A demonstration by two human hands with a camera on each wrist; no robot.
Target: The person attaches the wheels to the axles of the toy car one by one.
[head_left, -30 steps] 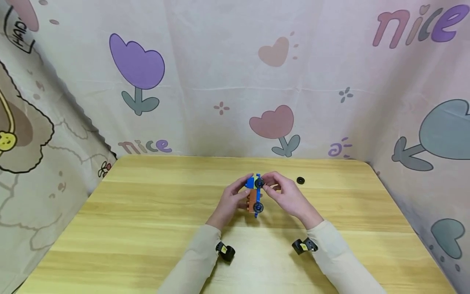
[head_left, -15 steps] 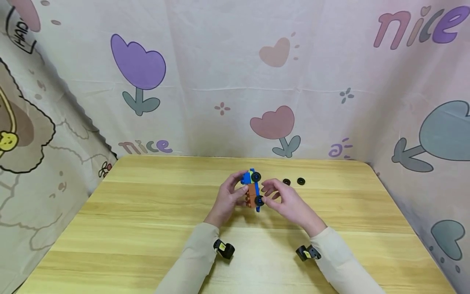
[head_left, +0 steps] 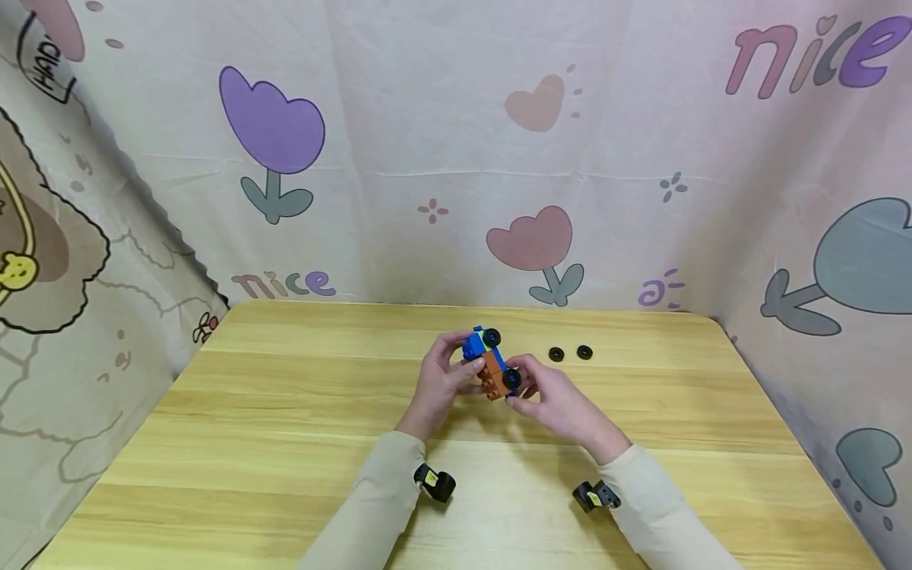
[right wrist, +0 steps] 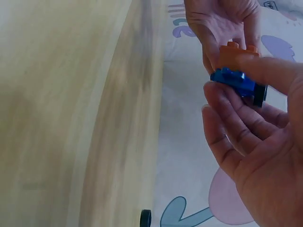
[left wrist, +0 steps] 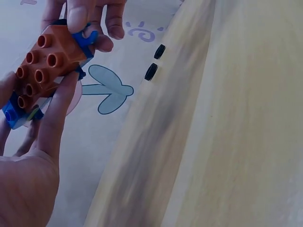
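A toy truck (head_left: 490, 364) built of blocks, with an orange studded rear, a blue front and base and black wheels, is held above the table. My left hand (head_left: 440, 388) grips it from the left, thumb over the orange block (left wrist: 52, 61). At its rear end my right hand (head_left: 559, 400) pinches the truck; in the right wrist view the thumb lies against the orange part and fingers are under the blue base (right wrist: 234, 81). Two black wheels (head_left: 492, 337) show on the side facing up; the far side is hidden.
Two loose black tyres (head_left: 556, 354) lie on the wooden table (head_left: 285, 412) to the right of the truck, near the back edge. A patterned cloth (head_left: 399, 119) hangs close behind the table and along both sides. Both wrists carry small black cameras.
My right hand has moved from the truck's front wheel down to its rear end, uncovering the second loose tyre. The truck has risen slightly and turned, its rear swinging right.
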